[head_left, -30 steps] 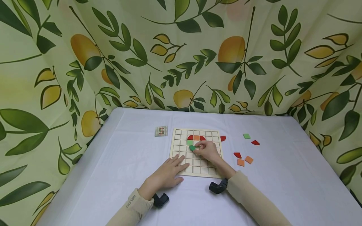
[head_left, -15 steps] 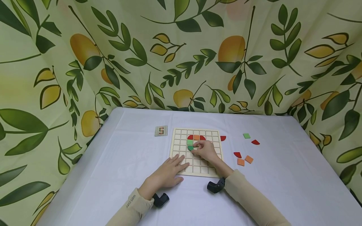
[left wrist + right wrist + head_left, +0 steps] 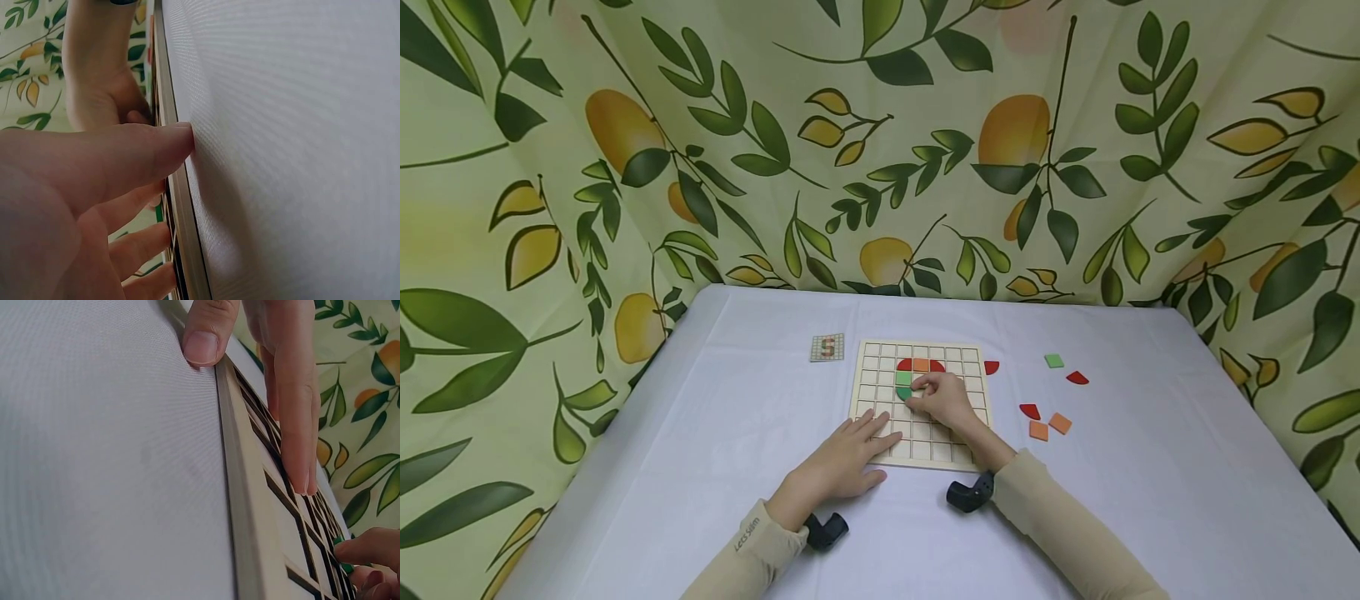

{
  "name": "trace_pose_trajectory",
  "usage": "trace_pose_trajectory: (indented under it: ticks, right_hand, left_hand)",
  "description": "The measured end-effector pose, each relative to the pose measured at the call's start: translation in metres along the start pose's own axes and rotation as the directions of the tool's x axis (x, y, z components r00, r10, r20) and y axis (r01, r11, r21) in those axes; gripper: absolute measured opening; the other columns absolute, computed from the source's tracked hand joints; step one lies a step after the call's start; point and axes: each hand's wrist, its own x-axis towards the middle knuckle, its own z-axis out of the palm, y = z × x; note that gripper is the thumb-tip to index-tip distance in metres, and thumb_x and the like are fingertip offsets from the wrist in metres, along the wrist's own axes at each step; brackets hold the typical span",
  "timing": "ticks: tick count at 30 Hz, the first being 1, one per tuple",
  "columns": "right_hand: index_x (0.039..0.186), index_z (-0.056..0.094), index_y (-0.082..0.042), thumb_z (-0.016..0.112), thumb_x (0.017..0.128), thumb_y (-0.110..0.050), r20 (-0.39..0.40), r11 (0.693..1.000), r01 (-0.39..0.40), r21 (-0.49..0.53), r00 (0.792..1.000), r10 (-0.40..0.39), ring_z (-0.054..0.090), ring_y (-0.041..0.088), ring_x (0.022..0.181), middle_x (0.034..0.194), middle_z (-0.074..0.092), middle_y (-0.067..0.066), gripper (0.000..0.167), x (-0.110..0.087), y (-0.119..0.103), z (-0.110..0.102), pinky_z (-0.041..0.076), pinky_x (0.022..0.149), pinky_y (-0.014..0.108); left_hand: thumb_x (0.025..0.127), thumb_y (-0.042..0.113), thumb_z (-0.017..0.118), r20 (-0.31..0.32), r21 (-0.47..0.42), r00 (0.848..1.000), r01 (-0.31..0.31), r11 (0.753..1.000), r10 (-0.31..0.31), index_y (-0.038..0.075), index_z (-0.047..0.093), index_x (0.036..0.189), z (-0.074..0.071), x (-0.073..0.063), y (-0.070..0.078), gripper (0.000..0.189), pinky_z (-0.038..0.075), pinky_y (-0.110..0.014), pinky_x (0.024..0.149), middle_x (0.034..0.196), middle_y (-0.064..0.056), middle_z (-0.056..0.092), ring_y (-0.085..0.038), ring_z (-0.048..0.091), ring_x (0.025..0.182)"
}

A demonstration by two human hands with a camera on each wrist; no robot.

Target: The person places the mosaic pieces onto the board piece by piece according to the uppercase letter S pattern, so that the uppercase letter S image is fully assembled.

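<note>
A wooden grid board lies on the white table. My left hand rests spread over its near left corner, fingers on the grid; in the left wrist view the thumb lies across the board's front edge. With thumb and forefinger, my right hand pinches a dark green quarter-round tile at a grid cell. In the right wrist view the fingertips partly hide that green tile. Just above it sits a light green square tile, with an orange square tile between two red quarter-round tiles farther up.
A small pattern card lies left of the board. To the right are loose tiles: a light green square, several red quarter-rounds and two orange squares. A leaf-patterned curtain stands behind the table.
The dark green tile has shifted slightly left and turned, coming into line below the light green square. My right hand and forearm moved slightly left with it. My left hand stayed put.
</note>
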Motion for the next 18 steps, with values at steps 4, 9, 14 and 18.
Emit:
trace_pose_trajectory:
  ticks: [4,9,14,18]
  right_hand:
    - [0.093,0.073,0.0,0.079,0.075,-0.009,-0.012,1.0,-0.004,-0.009,1.0,0.004,0.038,0.007,0.05,0.054,0.043,-0.005,0.021,0.0004,0.0001,0.0006,0.029,0.046,0.017]
    - [0.093,0.073,0.0,0.08,0.074,-0.01,-0.024,1.0,-0.008,-0.023,1.0,0.007,0.04,0.007,0.05,0.054,0.045,-0.005,0.022,0.0007,0.0004,0.0015,0.03,0.046,0.017]
    - [0.093,0.073,-0.001,0.081,0.074,-0.011,-0.028,1.0,-0.02,-0.016,0.999,0.02,0.039,0.008,0.05,0.054,0.045,-0.005,0.023,0.0008,0.0009,0.0014,0.029,0.046,0.018]
    - [0.093,0.073,-0.002,0.082,0.073,-0.012,-0.033,1.0,-0.029,-0.006,0.999,0.029,0.038,0.008,0.05,0.054,0.044,-0.005,0.024,0.0007,0.0019,0.0012,0.029,0.046,0.018]
  left_hand:
    - [0.094,0.032,0.059,0.002,-0.009,1.0,0.002,1.0,-0.002,0.021,0.045,0.145,0.0004,0.0002,0.0,0.054,0.029,-0.052,0.121,0.159,-0.008,0.032,-0.03,0.027,0.15]
    - [0.094,0.032,0.059,0.007,-0.012,1.0,0.005,1.0,-0.005,0.022,0.044,0.145,0.001,0.0008,-0.0005,0.054,0.028,-0.052,0.122,0.16,-0.008,0.031,-0.03,0.026,0.15]
    - [0.094,0.032,0.059,0.013,-0.008,1.0,0.002,1.0,-0.002,0.022,0.044,0.146,0.001,0.0012,-0.0009,0.055,0.028,-0.052,0.122,0.16,-0.008,0.03,-0.03,0.025,0.15]
    - [0.094,0.032,0.059,0.011,-0.009,1.0,-0.002,1.0,0.002,0.022,0.044,0.146,0.0008,0.0007,-0.001,0.055,0.029,-0.052,0.121,0.16,-0.008,0.03,-0.031,0.026,0.15]
